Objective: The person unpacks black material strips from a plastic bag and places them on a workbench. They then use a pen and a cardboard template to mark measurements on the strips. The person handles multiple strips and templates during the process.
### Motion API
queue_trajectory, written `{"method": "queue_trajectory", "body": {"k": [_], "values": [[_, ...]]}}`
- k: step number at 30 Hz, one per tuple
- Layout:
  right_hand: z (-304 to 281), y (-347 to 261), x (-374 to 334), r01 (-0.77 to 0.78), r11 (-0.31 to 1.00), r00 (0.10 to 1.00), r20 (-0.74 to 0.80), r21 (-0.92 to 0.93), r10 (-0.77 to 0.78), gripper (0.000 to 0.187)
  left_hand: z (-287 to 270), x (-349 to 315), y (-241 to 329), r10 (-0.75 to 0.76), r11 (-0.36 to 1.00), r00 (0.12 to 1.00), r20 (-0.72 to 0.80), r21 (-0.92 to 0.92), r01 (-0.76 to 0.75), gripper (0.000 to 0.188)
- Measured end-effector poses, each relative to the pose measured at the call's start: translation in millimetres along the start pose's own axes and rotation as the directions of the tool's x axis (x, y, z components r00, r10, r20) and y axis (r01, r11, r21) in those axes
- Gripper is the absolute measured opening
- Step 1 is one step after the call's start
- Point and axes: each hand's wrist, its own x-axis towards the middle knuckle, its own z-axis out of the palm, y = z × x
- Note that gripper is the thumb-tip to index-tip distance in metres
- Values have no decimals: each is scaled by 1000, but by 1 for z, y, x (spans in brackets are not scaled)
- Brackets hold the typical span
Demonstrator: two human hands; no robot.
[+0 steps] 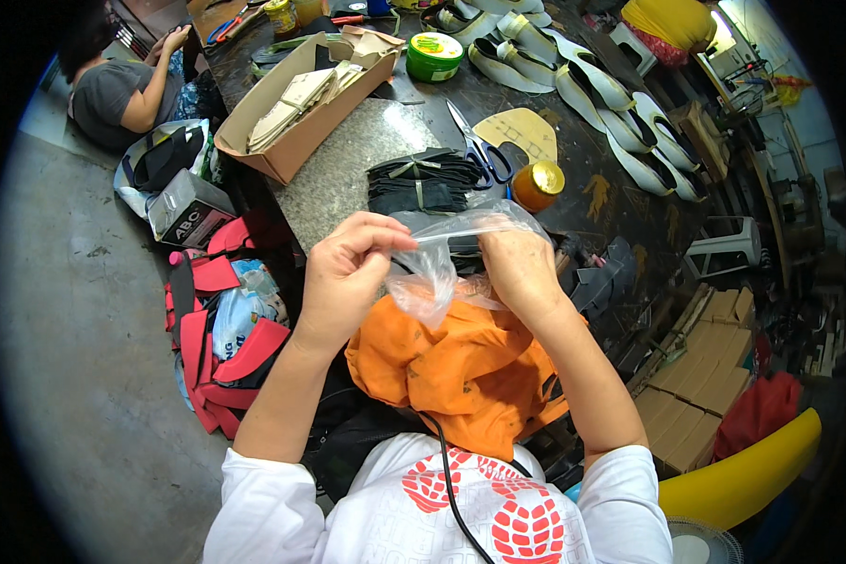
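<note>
My left hand [352, 268] pinches one side of a clear plastic bag [430, 268]. The bag's other side is gripped in my right hand [520, 268], whose fingertips are partly hidden, and its edge is drawn out between the two. Below it, an orange cloth [451, 367] covers my lap. Just beyond the bag, a tied bundle of black flat pieces [421, 183] lies on the table. Blue-handled scissors [480, 150] lie beside the bundle, near a beige curved piece [526, 130] and an amber jar with a yellow lid [538, 186].
An open cardboard box [282, 150] of pale pieces sits at the table's left edge, near a green tub [434, 56]. White shoe uppers [620, 113] line the far right. Red-and-black pieces [221, 329] are piled at my left. A person [127, 94] sits at far left; another [669, 26] is at far right.
</note>
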Motion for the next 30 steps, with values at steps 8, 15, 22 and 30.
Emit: {"method": "queue_trajectory", "body": {"k": [8, 15, 22, 30], "values": [[-16, 0, 6, 131, 986, 991, 8, -101, -131, 37, -21, 6, 9, 184, 587, 944, 275, 739, -330, 35], [-8, 3, 1, 298, 951, 942, 138, 81, -307, 51, -29, -3, 13, -7, 741, 968, 253, 651, -165, 62], [16, 20, 22, 143, 989, 962, 231, 29, -146, 58, -10, -18, 3, -120, 790, 929, 350, 600, -124, 67], [24, 22, 19, 155, 988, 975, 161, 13, -155, 58, -7, -9, -11, -183, 823, 914, 362, 565, -59, 51]]}}
